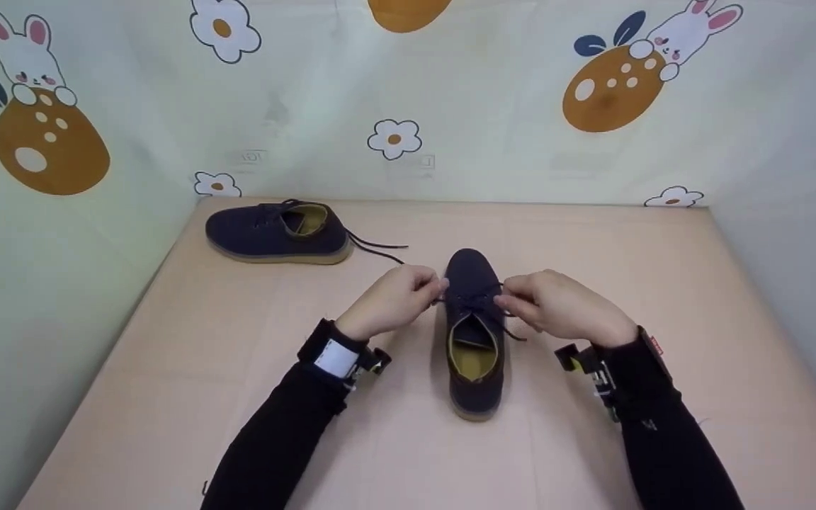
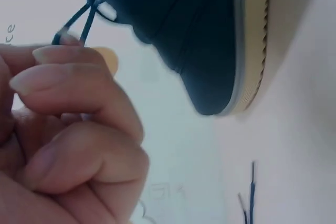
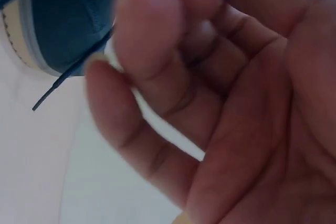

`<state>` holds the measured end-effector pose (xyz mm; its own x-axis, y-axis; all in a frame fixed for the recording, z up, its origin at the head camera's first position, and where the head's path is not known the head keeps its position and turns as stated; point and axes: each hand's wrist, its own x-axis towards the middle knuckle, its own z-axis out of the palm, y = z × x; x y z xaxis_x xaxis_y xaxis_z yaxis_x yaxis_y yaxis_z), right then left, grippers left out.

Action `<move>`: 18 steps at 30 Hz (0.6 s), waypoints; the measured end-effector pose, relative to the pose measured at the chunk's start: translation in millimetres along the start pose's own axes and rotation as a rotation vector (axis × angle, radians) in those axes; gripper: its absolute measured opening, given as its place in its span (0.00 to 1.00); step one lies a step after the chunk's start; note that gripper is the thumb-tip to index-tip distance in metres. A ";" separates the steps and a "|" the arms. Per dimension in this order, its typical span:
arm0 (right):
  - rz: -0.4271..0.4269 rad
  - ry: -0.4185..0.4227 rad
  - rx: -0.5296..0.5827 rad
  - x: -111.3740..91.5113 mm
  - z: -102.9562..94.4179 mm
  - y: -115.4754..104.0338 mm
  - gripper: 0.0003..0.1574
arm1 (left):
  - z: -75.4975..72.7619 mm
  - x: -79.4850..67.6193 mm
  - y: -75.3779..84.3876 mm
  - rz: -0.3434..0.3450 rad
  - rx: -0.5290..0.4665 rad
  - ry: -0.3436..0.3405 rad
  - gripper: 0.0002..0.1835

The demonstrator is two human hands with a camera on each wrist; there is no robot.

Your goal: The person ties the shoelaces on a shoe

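Observation:
A dark navy lace-up shoe point(image 1: 472, 273) stands upright on the table, toe pointing away, its tan lining showing at the heel. My left hand point(image 1: 395, 303), on the shoe's left, pinches a loop of the shoelace point(image 2: 88, 22); the loop runs from the shoe into the fingertips in the left wrist view. Across from it, my right hand point(image 1: 567, 308) has curled fingers and pinches lace at the shoe's right side. One loose lace end point(image 3: 55, 85) hangs below that hand's fingers. The knot area at the tongue is partly too small to make out.
A second navy shoe point(image 1: 266, 234) lies at the back left, toe to the left, with two lace ends point(image 1: 380, 246) trailing right over the table. Patterned cloth walls point(image 1: 323, 106) border the table point(image 1: 273, 312) at the back and sides.

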<state>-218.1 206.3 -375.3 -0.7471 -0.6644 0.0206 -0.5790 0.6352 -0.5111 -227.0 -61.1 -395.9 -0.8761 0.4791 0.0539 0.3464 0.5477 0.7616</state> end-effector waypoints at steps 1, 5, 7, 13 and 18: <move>-0.021 0.023 -0.020 -0.2 -1.1 -0.2 0.21 | -2.2 -0.7 0.5 0.009 0.018 0.020 0.19; -0.076 0.091 -0.103 -1.2 -2.7 0.5 0.21 | -8.7 -4.4 3.7 0.057 0.110 0.057 0.19; -0.090 0.110 -0.143 -1.3 -1.7 2.2 0.20 | -10.3 -6.7 4.4 0.068 0.155 0.060 0.19; -0.073 0.091 -0.195 -0.4 5.6 12.5 0.22 | -12.4 -11.1 -0.3 0.041 0.209 0.073 0.20; -0.013 0.072 -0.189 1.6 9.4 20.8 0.20 | -10.4 -10.2 -2.2 0.029 0.218 0.061 0.20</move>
<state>-228.3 214.8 -394.0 -0.7567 -0.6475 0.0907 -0.6346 0.6941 -0.3398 -222.3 -74.3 -391.4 -0.8808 0.4585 0.1179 0.4307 0.6726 0.6017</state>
